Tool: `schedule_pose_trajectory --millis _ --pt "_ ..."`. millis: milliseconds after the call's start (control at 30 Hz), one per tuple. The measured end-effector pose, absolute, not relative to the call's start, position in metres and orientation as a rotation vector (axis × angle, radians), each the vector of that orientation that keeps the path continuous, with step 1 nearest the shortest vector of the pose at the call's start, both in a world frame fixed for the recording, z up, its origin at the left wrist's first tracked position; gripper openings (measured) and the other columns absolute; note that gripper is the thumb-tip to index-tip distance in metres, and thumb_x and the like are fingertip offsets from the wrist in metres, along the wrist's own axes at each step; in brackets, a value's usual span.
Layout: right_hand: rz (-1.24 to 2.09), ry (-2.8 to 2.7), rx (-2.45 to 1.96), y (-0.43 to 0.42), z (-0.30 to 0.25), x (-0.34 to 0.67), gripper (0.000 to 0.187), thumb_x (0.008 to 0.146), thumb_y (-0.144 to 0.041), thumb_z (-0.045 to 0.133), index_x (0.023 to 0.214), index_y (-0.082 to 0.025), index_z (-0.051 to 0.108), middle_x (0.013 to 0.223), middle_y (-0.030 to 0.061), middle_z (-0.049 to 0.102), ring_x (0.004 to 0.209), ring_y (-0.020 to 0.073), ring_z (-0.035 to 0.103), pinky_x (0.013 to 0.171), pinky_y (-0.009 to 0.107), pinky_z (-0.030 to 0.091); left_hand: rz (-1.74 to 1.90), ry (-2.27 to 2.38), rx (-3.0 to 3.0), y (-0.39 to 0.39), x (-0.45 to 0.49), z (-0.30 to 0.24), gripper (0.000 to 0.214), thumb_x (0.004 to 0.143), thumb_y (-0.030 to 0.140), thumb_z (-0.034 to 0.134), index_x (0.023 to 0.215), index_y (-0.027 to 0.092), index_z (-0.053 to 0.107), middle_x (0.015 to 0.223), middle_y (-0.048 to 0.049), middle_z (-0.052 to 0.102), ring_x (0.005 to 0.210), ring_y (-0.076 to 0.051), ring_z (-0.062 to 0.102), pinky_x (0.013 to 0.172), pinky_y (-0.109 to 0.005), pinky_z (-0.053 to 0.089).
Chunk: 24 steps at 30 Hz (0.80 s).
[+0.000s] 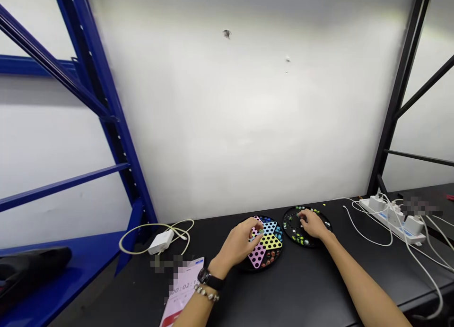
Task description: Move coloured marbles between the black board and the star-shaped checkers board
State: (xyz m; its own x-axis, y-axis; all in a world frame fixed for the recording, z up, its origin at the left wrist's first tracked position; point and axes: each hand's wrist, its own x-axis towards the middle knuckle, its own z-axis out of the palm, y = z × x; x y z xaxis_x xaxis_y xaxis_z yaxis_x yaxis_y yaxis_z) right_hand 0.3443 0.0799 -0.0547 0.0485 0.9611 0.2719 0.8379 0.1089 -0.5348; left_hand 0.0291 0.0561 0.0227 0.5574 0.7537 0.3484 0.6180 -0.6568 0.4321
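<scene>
A round Chinese checkers board (pixel 270 242) with a pastel star full of holes lies on the black table, coloured marbles sitting around its rim. Over the star, my left hand (pixel 239 242) pinches what looks like a small greenish marble (pixel 261 231) between thumb and index finger. To the right is a round black tray (pixel 291 228) with several loose marbles, many yellow-green or pale. My right hand (pixel 312 224) reaches into that tray, its fingers curled together at the tips. Whatever those fingertips hold is too small to make out.
A phone (pixel 184 287) showing a timer lies by my left forearm, partly hidden. Behind it sits a white charger (pixel 161 242) with a looped cable. A power strip (pixel 393 220) with plugs and trailing white cables is on the right. A blue shelf frame (pixel 117 124) stands left.
</scene>
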Motion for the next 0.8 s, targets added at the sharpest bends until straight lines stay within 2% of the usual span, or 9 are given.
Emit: schedule_pose_trajectory --millis 100,167,233,367,467,600,800 --pt "0.519 -1.866 -1.663 0.072 -0.039 0.346 0.015 0.083 -0.024 0.055 0.084 -0.016 0.068 0.077 0.0029 0.067 0.072 0.0156 0.060 0.068 0.026 0.043 0.763 1.173 2.547 0.056 0.028 0.024 0.012 0.087 0.032 0.054 0.094 0.024 0.059 0.096 0.0010 0.067 0.074 -0.015 0.058 0.069 -0.027 0.044" --pt "0.690 -1.902 -1.618 0.066 -0.031 0.347 0.019 0.081 -0.033 0.061 0.077 -0.015 0.068 0.071 0.0028 0.066 0.067 0.0147 0.058 0.061 0.025 0.041 0.740 1.186 2.549 0.056 0.028 0.024 0.013 0.089 0.034 0.053 0.093 0.024 0.059 0.094 0.0011 0.067 0.074 -0.015 0.058 0.069 -0.027 0.043" --pt "0.837 -1.938 -1.626 0.061 -0.027 0.346 0.024 0.073 -0.038 0.071 0.078 -0.014 0.069 0.070 0.0023 0.066 0.065 0.0141 0.058 0.058 0.023 0.040 0.719 1.184 2.567 0.056 0.028 0.023 0.013 0.090 0.035 0.053 0.091 0.024 0.059 0.093 0.0008 0.067 0.076 -0.015 0.059 0.070 -0.028 0.043" --pt "0.998 -1.982 -1.682 0.059 -0.029 0.341 0.042 0.059 -0.034 0.083 0.094 -0.015 0.068 0.070 -0.0007 0.066 0.064 0.0131 0.059 0.056 0.022 0.040 0.750 1.151 2.636 0.058 0.028 0.019 0.009 0.088 0.033 0.057 0.089 0.023 0.058 0.092 0.0009 0.066 0.080 -0.017 0.061 0.072 -0.028 0.044" --pt "1.091 -2.006 -1.658 0.059 -0.030 0.338 0.041 0.063 -0.032 0.080 0.098 -0.016 0.066 0.071 -0.0018 0.065 0.061 0.0119 0.059 0.055 0.021 0.042 0.790 1.150 2.648 0.059 0.028 0.015 0.009 0.087 0.032 0.058 0.088 0.024 0.057 0.090 0.0013 0.066 0.080 -0.017 0.061 0.071 -0.028 0.043" --pt "1.208 -1.986 -1.660 0.056 -0.026 0.335 0.031 0.068 -0.030 0.075 0.094 -0.017 0.063 0.066 -0.0035 0.061 0.053 0.0106 0.055 0.049 0.021 0.043 0.773 1.152 2.634 0.059 0.028 0.014 0.010 0.086 0.033 0.059 0.085 0.024 0.057 0.087 0.0021 0.065 0.077 -0.017 0.060 0.068 -0.028 0.042" --pt "1.230 -1.987 -1.649 0.054 -0.023 0.333 0.022 0.071 -0.025 0.070 0.090 -0.016 0.062 0.066 -0.0028 0.060 0.051 0.0094 0.053 0.046 0.019 0.042 0.804 1.144 2.605 0.057 0.028 0.016 0.009 0.085 0.032 0.059 0.086 0.024 0.058 0.087 0.0020 0.066 0.074 -0.017 0.059 0.066 -0.028 0.042"
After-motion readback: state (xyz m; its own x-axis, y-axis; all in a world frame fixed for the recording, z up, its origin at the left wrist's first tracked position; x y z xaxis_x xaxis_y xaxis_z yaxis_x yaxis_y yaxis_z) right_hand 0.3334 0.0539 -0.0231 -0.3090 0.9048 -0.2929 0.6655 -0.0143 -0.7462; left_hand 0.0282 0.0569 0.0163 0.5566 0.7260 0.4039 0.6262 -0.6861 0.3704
